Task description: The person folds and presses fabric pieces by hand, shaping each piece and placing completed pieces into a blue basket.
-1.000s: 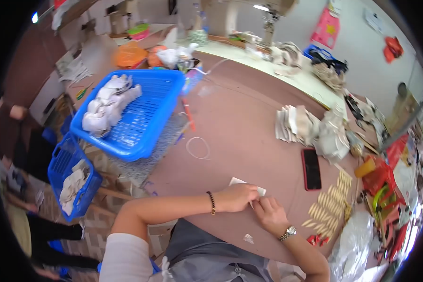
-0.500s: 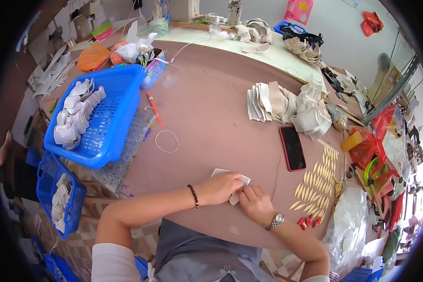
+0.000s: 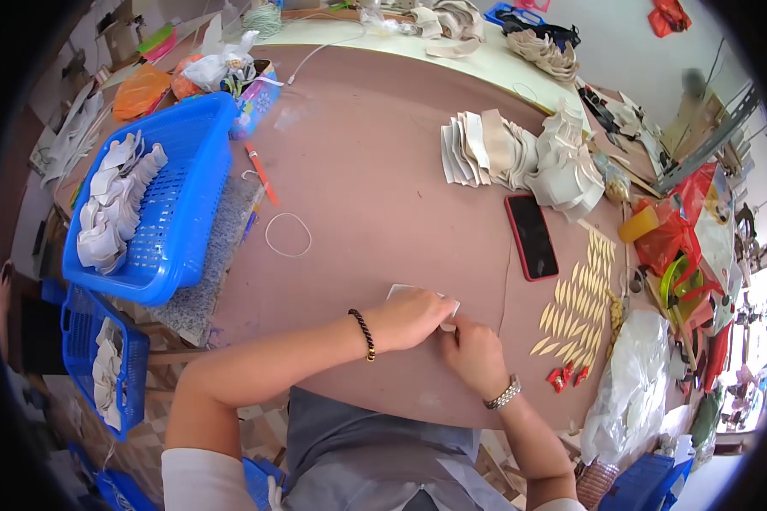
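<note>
A pale flat piece [image 3: 398,290] lies on the brown table near its front edge, mostly covered by my left hand [image 3: 413,320]. The fingers of that hand are together, pressed on the piece. Close on its right is my right hand [image 3: 475,351], with curled fingers at the piece's right corner; its fingertips are partly hidden. A phone [image 3: 533,238] in a red case and rows of small yellow leaf-shaped pieces [image 3: 579,298] lie to the right. Beyond them stand stacks of pale pieces [image 3: 507,152].
Blue baskets [image 3: 192,192] with pale pieces are at the left. On the table [image 3: 358,196] lie an orange-handled tool [image 3: 262,175] and a loop of cord [image 3: 288,234]. Plastic bags [image 3: 635,383] and small red items [image 3: 560,379] are at the right.
The view has shifted, so the table things appear higher. My left hand now lies flatter over the pale piece, and its lower flap no longer shows. My right hand has turned slightly.
</note>
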Demonstrator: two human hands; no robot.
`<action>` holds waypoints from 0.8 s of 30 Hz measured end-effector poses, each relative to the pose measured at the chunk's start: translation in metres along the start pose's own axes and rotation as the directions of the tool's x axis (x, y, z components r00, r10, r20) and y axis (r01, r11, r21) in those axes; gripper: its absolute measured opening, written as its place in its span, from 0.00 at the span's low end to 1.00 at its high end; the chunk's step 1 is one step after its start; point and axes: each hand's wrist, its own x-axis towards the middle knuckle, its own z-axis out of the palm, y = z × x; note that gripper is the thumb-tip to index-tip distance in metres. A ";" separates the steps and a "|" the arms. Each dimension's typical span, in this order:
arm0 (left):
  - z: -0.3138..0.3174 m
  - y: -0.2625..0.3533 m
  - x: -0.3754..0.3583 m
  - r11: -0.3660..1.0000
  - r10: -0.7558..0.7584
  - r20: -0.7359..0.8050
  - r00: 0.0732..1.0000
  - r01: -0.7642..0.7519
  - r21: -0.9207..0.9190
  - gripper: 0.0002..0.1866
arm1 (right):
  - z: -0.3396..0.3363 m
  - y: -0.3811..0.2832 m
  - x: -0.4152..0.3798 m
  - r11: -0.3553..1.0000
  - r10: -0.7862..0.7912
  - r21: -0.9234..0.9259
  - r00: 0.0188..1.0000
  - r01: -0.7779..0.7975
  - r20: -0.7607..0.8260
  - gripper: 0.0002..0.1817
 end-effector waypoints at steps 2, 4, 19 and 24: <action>0.001 0.001 0.001 0.999 -0.010 -0.004 1.000 0.010 0.038 0.08 | -0.004 0.001 0.005 0.991 0.056 0.115 0.997 -0.062 0.049 0.10; 0.001 0.001 0.003 1.000 -0.005 0.002 1.000 0.005 0.031 0.08 | -0.005 0.005 0.006 0.967 0.101 0.222 0.989 -0.122 0.105 0.11; -0.004 0.006 0.012 0.997 -0.071 0.070 0.995 0.071 -0.001 0.10 | -0.030 0.001 0.028 0.840 0.310 0.245 0.799 -0.484 0.514 0.19; -0.002 0.003 0.016 0.996 -0.089 0.101 0.991 0.086 0.026 0.09 | -0.029 0.009 0.033 0.917 0.239 0.144 0.803 -0.371 0.547 0.18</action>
